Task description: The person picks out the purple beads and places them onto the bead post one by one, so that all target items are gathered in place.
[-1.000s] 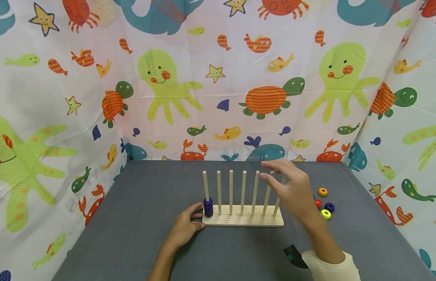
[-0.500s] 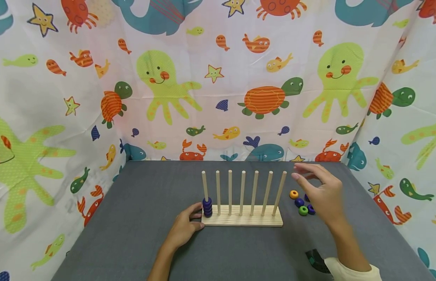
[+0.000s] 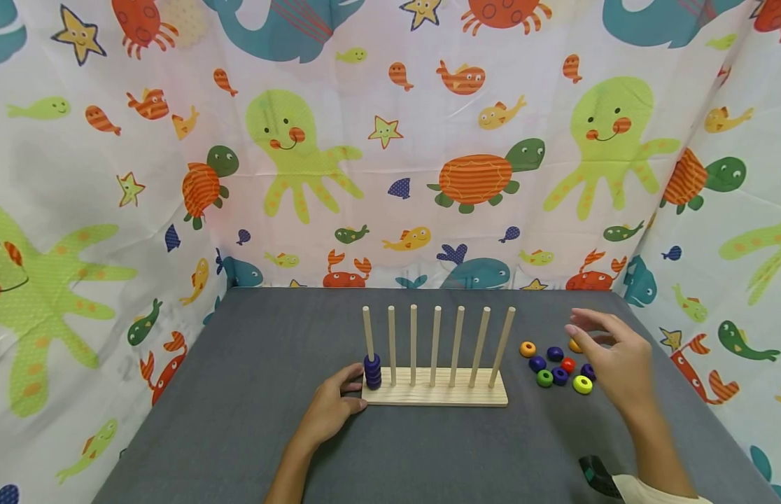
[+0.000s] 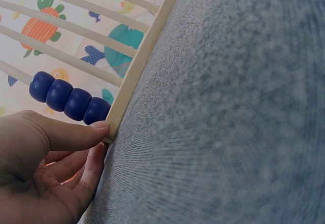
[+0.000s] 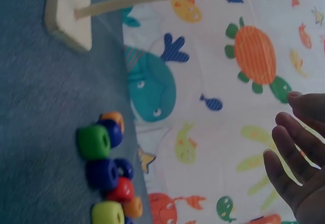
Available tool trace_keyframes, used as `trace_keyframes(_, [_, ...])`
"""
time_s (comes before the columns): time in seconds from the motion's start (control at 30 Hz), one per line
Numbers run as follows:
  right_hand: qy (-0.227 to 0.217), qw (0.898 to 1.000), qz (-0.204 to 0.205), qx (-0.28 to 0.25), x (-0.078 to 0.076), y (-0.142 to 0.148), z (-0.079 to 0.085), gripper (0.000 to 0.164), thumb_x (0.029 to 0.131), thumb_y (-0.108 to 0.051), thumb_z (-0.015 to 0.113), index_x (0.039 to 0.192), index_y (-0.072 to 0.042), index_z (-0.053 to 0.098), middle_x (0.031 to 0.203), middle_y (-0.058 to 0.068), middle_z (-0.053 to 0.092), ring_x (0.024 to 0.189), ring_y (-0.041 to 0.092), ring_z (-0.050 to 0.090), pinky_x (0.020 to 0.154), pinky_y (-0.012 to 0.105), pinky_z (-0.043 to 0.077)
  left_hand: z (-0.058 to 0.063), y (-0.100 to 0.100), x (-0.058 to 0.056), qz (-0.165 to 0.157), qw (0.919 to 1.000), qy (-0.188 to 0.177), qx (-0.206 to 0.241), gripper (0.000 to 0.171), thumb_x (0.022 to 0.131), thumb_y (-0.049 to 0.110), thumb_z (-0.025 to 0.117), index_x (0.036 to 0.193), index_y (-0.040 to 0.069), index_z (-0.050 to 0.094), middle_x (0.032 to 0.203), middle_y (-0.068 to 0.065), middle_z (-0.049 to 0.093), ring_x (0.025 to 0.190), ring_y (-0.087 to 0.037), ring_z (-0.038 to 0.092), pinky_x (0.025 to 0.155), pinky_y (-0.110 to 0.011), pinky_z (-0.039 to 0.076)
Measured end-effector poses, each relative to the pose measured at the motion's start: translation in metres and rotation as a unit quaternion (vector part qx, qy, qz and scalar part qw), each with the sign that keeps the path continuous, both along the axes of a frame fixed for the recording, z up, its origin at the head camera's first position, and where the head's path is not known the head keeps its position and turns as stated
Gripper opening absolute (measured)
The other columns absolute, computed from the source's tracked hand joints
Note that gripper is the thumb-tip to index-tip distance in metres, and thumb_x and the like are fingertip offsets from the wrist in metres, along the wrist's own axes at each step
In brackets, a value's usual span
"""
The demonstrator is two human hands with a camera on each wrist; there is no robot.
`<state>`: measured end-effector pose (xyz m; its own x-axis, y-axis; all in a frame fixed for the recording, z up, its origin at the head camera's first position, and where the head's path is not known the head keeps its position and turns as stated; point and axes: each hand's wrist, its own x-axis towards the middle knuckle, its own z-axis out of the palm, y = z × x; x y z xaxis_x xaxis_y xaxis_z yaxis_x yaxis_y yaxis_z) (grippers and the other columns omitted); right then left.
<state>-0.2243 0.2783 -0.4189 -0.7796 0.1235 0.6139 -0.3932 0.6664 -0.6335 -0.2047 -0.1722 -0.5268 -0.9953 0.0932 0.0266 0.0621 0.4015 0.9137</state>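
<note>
A wooden peg stand (image 3: 434,397) with several upright pegs lies on the grey table. Stacked low on its leftmost peg are several dark blue beads (image 3: 373,372), seen close in the left wrist view. My left hand (image 3: 330,409) grips the stand's left end, thumb on the near edge. My right hand (image 3: 620,357) hovers at the right with relaxed fingers and nothing between them. To its left are loose beads: an orange bead (image 3: 527,349), a green bead (image 3: 544,378), a yellow bead (image 3: 582,384), a red bead (image 3: 568,365) and several dark blue ones. Another orange bead is partly hidden by the right hand.
The grey tabletop (image 3: 252,364) extends around the stand. A white curtain (image 3: 390,91) printed with sea animals hangs behind it and along both sides. A black band (image 3: 598,476) shows at my right wrist.
My right hand has moved right and down, from above the stand's right pegs to beside the loose beads, uncovering most of them. My left hand keeps its grip on the stand.
</note>
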Motion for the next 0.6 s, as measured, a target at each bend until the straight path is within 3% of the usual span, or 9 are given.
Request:
trace_keyframes(0.37, [-0.081,0.995,-0.033,0.046,-0.005,0.039,-0.033,0.034,0.101,-0.022,0.074,0.13,-0.003,0.072,0.116,0.019,0.074,0.096,-0.018,0.049,0.078,-0.003,0.039,0.002,0.0,0.001,-0.002,1.0,-0.006,0.004,0.068,0.088,-0.006,0.074,0.152,0.0,0.053,0.153,-0.021,0.057,0.129,-0.037,0.064,0.098,-0.044,0.06])
trace_keyframes(0.5, [-0.131,0.989,-0.044,0.061,-0.009,0.05,-0.043,0.041,0.103,-0.03,0.072,0.133,-0.002,0.07,0.118,0.023,0.074,0.101,0.003,0.06,0.073,0.003,0.041,0.002,0.0,0.001,-0.001,1.0,-0.005,0.002,0.067,0.088,-0.007,0.074,0.152,0.0,0.053,0.152,-0.021,0.057,0.129,-0.037,0.064,0.097,-0.044,0.06])
trace_keyframes(0.6, [-0.169,0.982,-0.05,0.07,-0.011,0.056,-0.051,0.044,0.104,-0.03,0.07,0.135,0.0,0.068,0.118,0.026,0.073,0.106,0.03,0.065,0.075,0.02,0.046,0.002,0.001,0.001,0.0,1.0,-0.004,0.0,0.067,0.088,-0.007,0.074,0.152,0.001,0.054,0.152,-0.021,0.058,0.129,-0.037,0.064,0.098,-0.044,0.06])
